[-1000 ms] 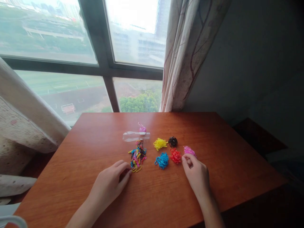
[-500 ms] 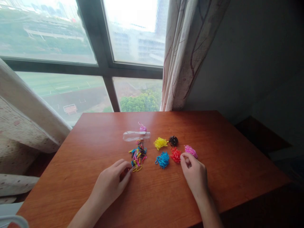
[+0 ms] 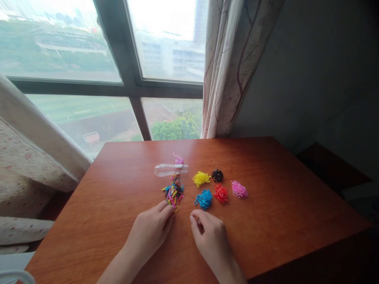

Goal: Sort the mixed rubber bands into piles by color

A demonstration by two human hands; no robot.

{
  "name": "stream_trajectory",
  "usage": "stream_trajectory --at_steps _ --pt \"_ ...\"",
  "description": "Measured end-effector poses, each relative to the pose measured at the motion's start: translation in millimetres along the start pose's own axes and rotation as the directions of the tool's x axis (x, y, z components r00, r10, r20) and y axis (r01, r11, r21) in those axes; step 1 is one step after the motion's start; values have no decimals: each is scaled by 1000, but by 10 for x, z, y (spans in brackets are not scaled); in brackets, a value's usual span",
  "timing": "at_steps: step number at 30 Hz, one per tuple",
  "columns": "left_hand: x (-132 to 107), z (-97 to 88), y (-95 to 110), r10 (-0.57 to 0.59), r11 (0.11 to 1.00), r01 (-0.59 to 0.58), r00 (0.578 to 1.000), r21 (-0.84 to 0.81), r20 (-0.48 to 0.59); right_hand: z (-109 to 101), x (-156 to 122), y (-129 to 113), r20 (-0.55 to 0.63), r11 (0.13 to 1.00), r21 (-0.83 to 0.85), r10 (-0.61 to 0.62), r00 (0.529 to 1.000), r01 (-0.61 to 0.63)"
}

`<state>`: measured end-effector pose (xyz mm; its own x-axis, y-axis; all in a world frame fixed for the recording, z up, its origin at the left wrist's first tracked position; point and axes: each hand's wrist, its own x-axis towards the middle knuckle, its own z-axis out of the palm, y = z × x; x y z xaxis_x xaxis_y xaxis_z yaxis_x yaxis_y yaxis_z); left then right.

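My left hand reaches into the near edge of a loose pile of mixed-colour rubber bands. Its thumb and fingers are pinched together there, against a yellow band; what lies between the fingertips is hidden. My right hand hovers low over the table just below the blue rubber bands, thumb and forefinger together and nothing visible in them. Sorted heaps lie to the right: yellow bands, black bands, red bands and pink bands.
Behind the mixed pile a clear plastic bottle lies on its side, beside a small pink object with a string. The brown wooden table ends at a window, with curtains on both sides.
My right hand has moved left and nearer, away from the red and pink heaps. My left hand has shifted slightly right, its fingers closing at the mixed pile's edge.
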<state>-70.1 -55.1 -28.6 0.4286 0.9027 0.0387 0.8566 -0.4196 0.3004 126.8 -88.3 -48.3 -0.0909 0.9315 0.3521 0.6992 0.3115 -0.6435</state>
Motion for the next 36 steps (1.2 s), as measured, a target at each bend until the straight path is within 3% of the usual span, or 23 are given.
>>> stream_trajectory --at_steps 10,18,25,30,36 --pt "135 -101 49 67 997 -64 995 37 -70 7 -27 -30 96 999 -26 -20 995 23" --pt "818 -307 292 126 989 -121 990 79 -64 32 -36 -16 104 1000 24 -17 994 15" --pt "1223 -173 337 133 987 -128 990 97 -49 26 -34 -14 114 998 61 -8 993 1" --pt "1254 -113 315 116 991 -111 992 80 -52 3 -35 -28 134 999 54 2 991 -9" --pt "1046 -309 270 88 995 -83 992 53 -91 14 -42 -29 129 997 71 3 992 -12"
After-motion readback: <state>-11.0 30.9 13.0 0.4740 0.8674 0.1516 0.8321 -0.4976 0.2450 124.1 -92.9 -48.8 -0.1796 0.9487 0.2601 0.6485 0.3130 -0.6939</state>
